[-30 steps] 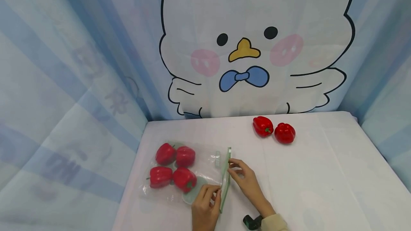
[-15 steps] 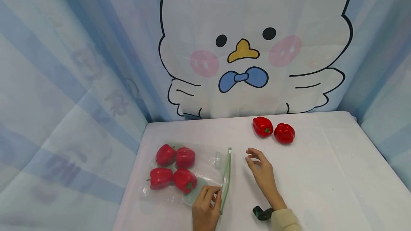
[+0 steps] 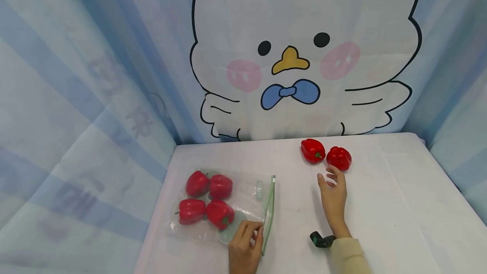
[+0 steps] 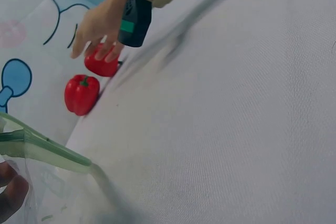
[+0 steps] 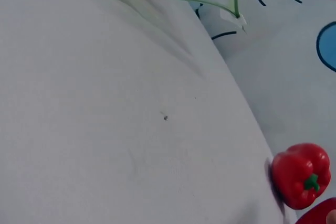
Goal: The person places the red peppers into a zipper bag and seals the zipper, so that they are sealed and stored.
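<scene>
— Where is the left hand (image 3: 244,246)?

— Low at the near edge, knuckles up, its fingers (image 3: 254,232) curled and pinching with the thumb; the grip is tight. The left wrist view shows only dark fingertips (image 4: 11,195) in the bottom left corner.

— And the right hand (image 3: 334,193)?

— Stretched farther out and to the right, fingers spread and loosely bent, gripping nothing. A pale sleeve (image 3: 348,253) covers the forearm, and a black wrist device (image 3: 321,239) sits at its cuff. The left wrist view shows that hand (image 4: 100,24) reaching down, fingers extended.
</scene>
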The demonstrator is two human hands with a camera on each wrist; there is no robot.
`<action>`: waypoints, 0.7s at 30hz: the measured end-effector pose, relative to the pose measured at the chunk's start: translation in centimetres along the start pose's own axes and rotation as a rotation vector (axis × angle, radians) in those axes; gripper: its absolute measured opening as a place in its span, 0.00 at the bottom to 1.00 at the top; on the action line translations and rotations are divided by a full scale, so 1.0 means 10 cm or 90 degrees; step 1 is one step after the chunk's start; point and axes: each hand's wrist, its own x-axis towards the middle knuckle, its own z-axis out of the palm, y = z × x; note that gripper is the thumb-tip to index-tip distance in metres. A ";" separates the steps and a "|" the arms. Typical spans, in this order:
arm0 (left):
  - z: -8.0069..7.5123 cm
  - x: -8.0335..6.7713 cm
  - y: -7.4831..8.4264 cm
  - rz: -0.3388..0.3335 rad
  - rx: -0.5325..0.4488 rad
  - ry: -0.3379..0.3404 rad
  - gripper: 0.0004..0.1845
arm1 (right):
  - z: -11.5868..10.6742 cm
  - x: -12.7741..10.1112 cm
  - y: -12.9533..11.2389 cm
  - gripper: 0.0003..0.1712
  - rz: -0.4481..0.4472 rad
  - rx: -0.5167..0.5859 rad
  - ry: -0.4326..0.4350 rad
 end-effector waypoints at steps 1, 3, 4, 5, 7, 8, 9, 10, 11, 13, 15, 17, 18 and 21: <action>0.00 0.00 0.00 0.000 0.001 0.000 0.16 | -0.02 0.02 0.01 0.30 0.003 0.000 0.011; 0.00 -0.01 0.00 -0.002 0.004 -0.001 0.16 | -0.05 0.07 0.03 0.32 0.009 0.000 0.032; -0.01 -0.01 -0.01 -0.002 0.006 -0.002 0.16 | -0.06 0.09 0.04 0.33 0.012 -0.001 0.040; -0.01 -0.01 -0.01 -0.003 0.008 -0.003 0.16 | -0.07 0.12 0.04 0.33 0.015 0.000 0.048; -0.01 -0.02 -0.01 -0.002 0.009 -0.003 0.16 | -0.12 0.17 0.06 0.35 0.022 -0.004 0.065; -0.01 -0.01 0.00 -0.002 0.009 -0.003 0.16 | -0.13 0.20 0.07 0.36 0.024 -0.009 0.074; -0.01 -0.01 0.00 -0.001 0.009 -0.002 0.16 | -0.15 0.22 0.07 0.36 0.026 -0.012 0.081; 0.00 -0.01 0.00 0.000 0.009 -0.001 0.16 | -0.16 0.25 0.08 0.37 0.031 -0.014 0.088; -0.01 -0.01 0.00 0.001 0.009 -0.001 0.16 | -0.17 0.28 0.09 0.37 0.035 -0.016 0.095; -0.01 0.00 0.00 0.001 0.010 -0.001 0.15 | -0.19 0.33 0.11 0.39 0.048 -0.027 0.100; -0.01 0.01 0.00 0.000 0.012 -0.002 0.15 | -0.22 0.38 0.13 0.41 0.061 -0.035 0.093; -0.01 0.01 0.01 -0.002 0.015 -0.004 0.15 | -0.24 0.44 0.15 0.44 0.073 -0.048 0.077; -0.01 0.01 0.01 -0.003 0.016 -0.005 0.15 | -0.25 0.46 0.16 0.46 0.080 -0.055 0.066; -0.01 0.00 0.00 -0.004 0.017 -0.007 0.14 | -0.27 0.53 0.19 0.49 0.098 -0.067 0.041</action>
